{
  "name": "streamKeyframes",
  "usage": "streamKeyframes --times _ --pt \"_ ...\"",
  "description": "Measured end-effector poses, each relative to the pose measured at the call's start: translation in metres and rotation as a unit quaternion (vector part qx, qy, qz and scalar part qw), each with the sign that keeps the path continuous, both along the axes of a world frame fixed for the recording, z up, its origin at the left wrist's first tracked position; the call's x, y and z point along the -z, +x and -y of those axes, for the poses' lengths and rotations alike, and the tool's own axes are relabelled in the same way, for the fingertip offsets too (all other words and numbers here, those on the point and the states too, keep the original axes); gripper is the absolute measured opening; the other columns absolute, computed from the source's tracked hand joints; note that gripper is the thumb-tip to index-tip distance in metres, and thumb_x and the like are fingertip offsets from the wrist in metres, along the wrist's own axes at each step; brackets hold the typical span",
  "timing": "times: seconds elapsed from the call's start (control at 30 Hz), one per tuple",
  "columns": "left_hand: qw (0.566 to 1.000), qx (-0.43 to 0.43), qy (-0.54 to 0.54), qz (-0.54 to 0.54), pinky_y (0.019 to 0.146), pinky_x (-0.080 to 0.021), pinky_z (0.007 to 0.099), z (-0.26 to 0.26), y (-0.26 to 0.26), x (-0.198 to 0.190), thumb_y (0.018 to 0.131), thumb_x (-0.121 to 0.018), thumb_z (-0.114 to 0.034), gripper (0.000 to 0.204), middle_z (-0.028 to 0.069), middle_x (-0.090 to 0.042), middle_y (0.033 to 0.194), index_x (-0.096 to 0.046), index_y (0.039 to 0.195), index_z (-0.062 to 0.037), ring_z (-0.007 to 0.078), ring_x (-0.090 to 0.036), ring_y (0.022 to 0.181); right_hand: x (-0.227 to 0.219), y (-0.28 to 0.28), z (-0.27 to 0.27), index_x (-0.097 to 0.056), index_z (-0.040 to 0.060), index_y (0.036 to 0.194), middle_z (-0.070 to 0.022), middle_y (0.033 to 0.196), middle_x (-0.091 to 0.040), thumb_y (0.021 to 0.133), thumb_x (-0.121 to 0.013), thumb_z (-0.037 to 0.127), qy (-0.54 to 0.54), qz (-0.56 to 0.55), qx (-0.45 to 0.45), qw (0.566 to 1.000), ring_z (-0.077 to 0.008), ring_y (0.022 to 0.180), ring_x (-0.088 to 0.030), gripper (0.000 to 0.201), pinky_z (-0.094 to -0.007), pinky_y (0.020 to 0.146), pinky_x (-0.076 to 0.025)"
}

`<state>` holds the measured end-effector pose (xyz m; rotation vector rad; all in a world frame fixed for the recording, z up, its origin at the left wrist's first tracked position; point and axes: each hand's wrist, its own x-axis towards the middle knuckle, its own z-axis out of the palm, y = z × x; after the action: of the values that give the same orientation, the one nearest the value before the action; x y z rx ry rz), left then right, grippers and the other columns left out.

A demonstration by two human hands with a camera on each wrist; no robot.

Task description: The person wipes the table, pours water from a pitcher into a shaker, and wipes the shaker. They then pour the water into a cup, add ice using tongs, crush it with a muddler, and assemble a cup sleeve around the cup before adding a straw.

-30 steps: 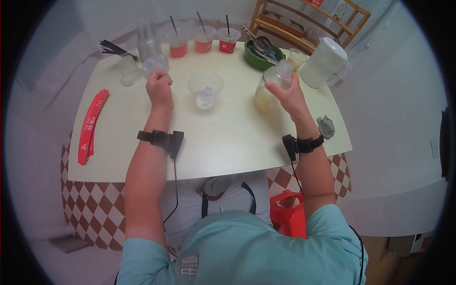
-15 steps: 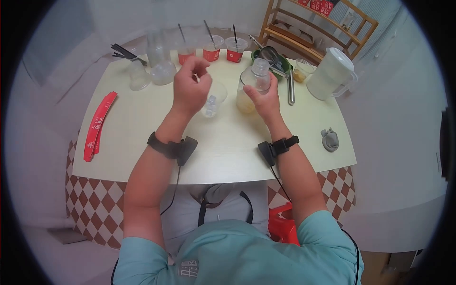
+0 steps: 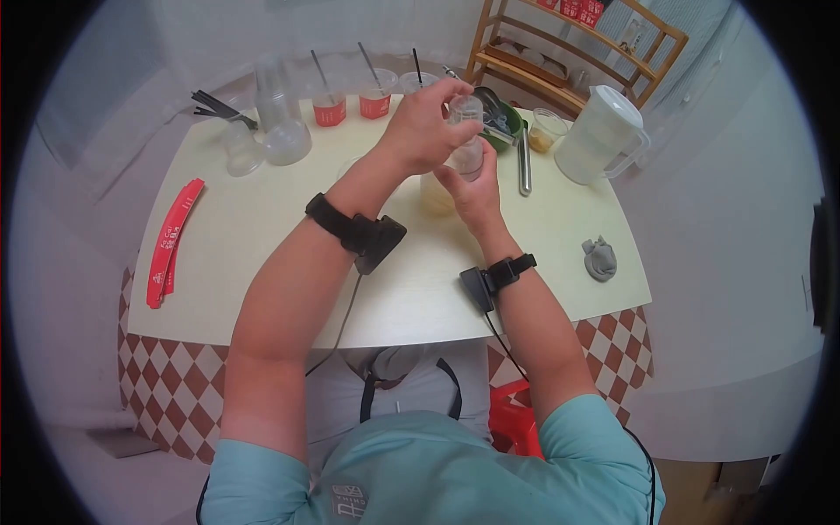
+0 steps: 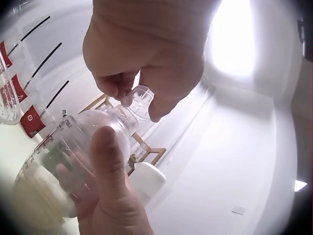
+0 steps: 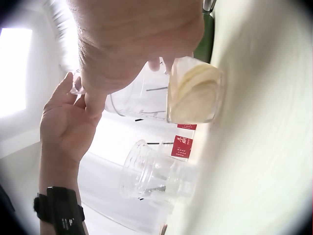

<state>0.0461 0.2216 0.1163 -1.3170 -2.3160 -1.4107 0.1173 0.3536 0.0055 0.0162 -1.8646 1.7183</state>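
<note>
My right hand grips a clear shaker bottle around its upper body, thumb along the near side. Pale yellow slices lie at the bottom of the bottle. Over its mouth, my left hand pinches a small clear cap between thumb and fingers. The cap is right at the neck, tilted against it in the left wrist view. Beside the bottle stands a clear plastic cup with ice in it; my left forearm mostly hides it in the head view.
Red-labelled cups with black straws line the back edge. A green bowl of utensils, a metal rod, a small tub and a white pitcher are rightward. Clear vessels and red sleeves lie left, a grey cloth right.
My left hand has crossed from the left side of the table to the bottle's mouth. My right hand has brought the shaker bottle leftward, toward the middle.
</note>
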Motion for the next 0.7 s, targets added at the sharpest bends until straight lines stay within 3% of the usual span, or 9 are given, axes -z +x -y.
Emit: streamKeyframes --times 0.1,0.13,0.2,0.23,0.3,0.33,0.43,0.53,0.7 --pt "0.966 0.066 0.22 0.114 0.085 -0.051 0.0279 0.014 -0.009 -0.001 0.095 -0.069 -0.019 0.045 0.0062 -0.066 0.108 -0.055 0.134 -0.0011 0.013 -0.062 0.099 0.001 0.0 0.0 -0.033 0.0058 0.144 -0.0132 0.135 -0.054 0.077 -0.09 0.034 0.01 0.003 0.006 1.0 -0.0234 0.124 -0.055 0.092 -0.0368 0.106 -0.045" --pt "0.966 0.066 0.22 0.115 0.085 -0.051 0.0279 0.027 -0.01 -0.002 0.095 -0.069 -0.019 0.045 0.0062 -0.066 0.108 -0.055 0.134 -0.0011 0.013 -0.062 0.099 0.0 0.001 0.0 -0.033 0.0058 0.144 -0.0132 0.135 -0.054 0.077 -0.09 0.034 0.01 0.003 0.006 1.0 -0.0234 0.124 -0.055 0.092 -0.0368 0.106 -0.045" --pt "0.913 0.083 0.339 0.211 0.089 -0.051 0.0303 0.061 -0.01 -0.001 0.098 -0.063 -0.015 0.044 0.0082 -0.065 0.11 -0.05 0.136 -0.0008 0.0162 -0.064 0.1 -0.002 0.002 0.0 -0.033 0.0054 0.144 -0.0135 0.136 -0.054 0.078 -0.089 0.033 0.03 0.001 0.008 1.0 -0.024 0.126 -0.054 0.091 -0.0372 0.107 -0.044" --pt "0.914 0.081 0.337 0.213 0.089 -0.051 0.0303 0.077 -0.012 0.007 0.098 -0.063 -0.015 0.044 0.0082 -0.065 0.11 -0.05 0.136 -0.0008 0.0162 -0.064 0.1 -0.002 0.003 0.0 -0.033 0.0054 0.144 -0.0135 0.136 -0.054 0.078 -0.089 0.033 0.027 0.003 0.008 1.0 -0.024 0.126 -0.054 0.091 -0.0372 0.107 -0.044" --pt "0.861 0.078 0.406 0.297 0.092 -0.052 0.0326 0.108 -0.02 0.027 0.099 -0.058 -0.013 0.04 0.0099 -0.064 0.113 -0.049 0.137 -0.0022 0.0202 -0.065 0.101 -0.003 0.002 0.0 -0.033 0.0054 0.145 -0.0137 0.136 -0.054 0.078 -0.088 0.032 0.028 0.009 0.003 1.0 -0.0236 0.126 -0.053 0.091 -0.037 0.108 -0.043" --pt "0.862 0.074 0.404 0.298 0.092 -0.052 0.0326 0.123 -0.025 0.038 0.099 -0.058 -0.013 0.04 0.0099 -0.064 0.113 -0.049 0.137 -0.0022 0.0202 -0.065 0.101 -0.002 0.002 0.0 -0.033 0.0054 0.145 -0.0137 0.136 -0.054 0.078 -0.088 0.032 0.025 0.01 0.001 1.0 -0.0236 0.126 -0.053 0.091 -0.037 0.108 -0.043" --pt "0.799 0.131 0.423 0.406 0.09 -0.053 0.033 0.15 -0.035 0.072 0.099 -0.056 -0.012 0.035 0.0123 -0.064 0.118 -0.052 0.134 -0.0039 0.0239 -0.065 0.101 -0.004 0.003 0.0 -0.033 0.0049 0.145 -0.0134 0.136 -0.054 0.079 -0.088 0.031 0.022 0.014 0.0 1.0 -0.0232 0.126 -0.053 0.09 -0.0365 0.109 -0.043" --pt "0.822 0.101 0.405 0.387 0.087 -0.053 0.032 0.152 -0.034 0.094 0.1 -0.057 -0.014 0.034 0.0122 -0.064 0.119 -0.053 0.133 -0.0047 0.0224 -0.065 0.099 -0.005 0.004 0.0 -0.033 0.0046 0.144 -0.0134 0.136 -0.054 0.079 -0.088 0.03 0.027 0.009 -0.007 1.0 -0.0233 0.126 -0.054 0.089 -0.0364 0.108 -0.043" --pt "0.805 0.141 0.406 0.409 0.084 -0.053 0.0306 0.152 -0.043 0.115 0.1 -0.059 -0.016 0.033 0.0115 -0.064 0.121 -0.054 0.131 -0.0058 0.0211 -0.065 0.096 -0.017 0.011 0.006 -0.033 0.0042 0.145 -0.0138 0.136 -0.054 0.078 -0.087 0.029 0.07 0.028 -0.013 0.997 -0.0237 0.126 -0.054 0.09 -0.0365 0.108 -0.044"
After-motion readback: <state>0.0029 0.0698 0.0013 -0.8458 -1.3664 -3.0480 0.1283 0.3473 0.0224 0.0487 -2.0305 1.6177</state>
